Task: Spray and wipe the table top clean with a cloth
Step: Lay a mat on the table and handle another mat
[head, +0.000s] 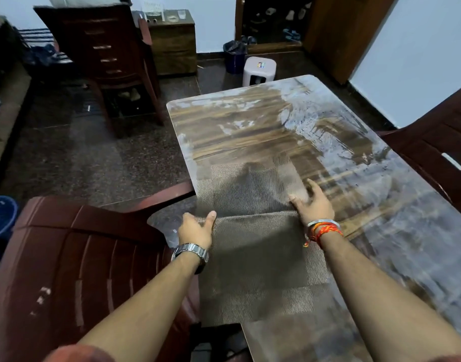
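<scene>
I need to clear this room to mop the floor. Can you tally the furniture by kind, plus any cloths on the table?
Dark red plastic chairs: 3
Table: 1
White stool: 1
Wooden cabinet: 1
Cloth: 1
Total: 7

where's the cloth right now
In the head view, the cloth lies spread on the near left part of the table, with the left hand holding its left edge and the right hand resting on its right edge.
</scene>
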